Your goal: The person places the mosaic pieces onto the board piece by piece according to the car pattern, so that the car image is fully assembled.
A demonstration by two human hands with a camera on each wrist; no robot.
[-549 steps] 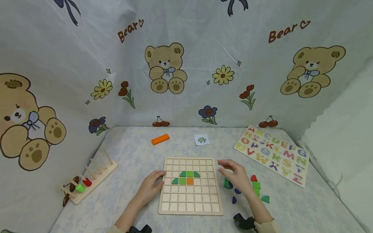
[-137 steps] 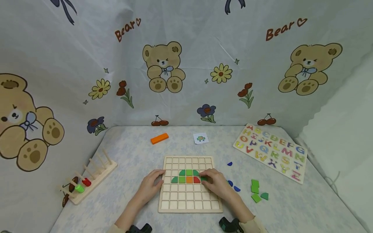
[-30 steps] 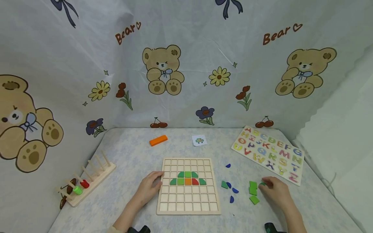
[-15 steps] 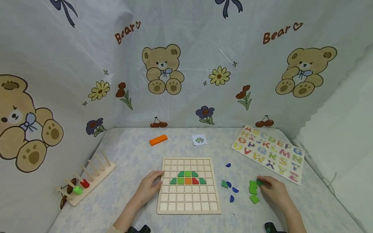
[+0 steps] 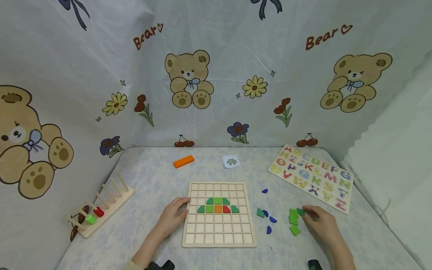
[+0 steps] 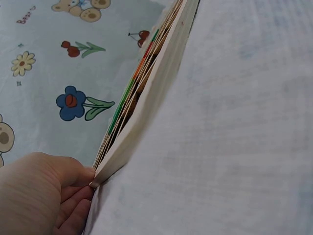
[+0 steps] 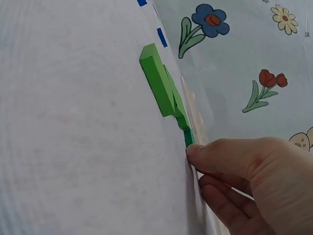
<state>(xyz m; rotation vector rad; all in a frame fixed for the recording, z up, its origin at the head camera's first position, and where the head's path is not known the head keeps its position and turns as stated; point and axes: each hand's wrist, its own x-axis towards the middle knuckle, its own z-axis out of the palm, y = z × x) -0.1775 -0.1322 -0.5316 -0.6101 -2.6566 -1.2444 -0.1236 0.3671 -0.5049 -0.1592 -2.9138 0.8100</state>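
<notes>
lower right, the right hand [image 5: 322,224] pinches a flat, dark-green, seemingly wooden tile [image 5: 300,212], likely light, stiff, best edge-held; the left hand [image 5: 170,217] grips a square, pale wooden grid board [image 5: 209,227].

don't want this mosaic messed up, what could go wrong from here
The right hand may nudge the light green squares close to the dark green piece at its fingertips. The left hand pinches the board, so a tug might jar the set pieces. Loose blue pieces could be swept aside en route.
</notes>
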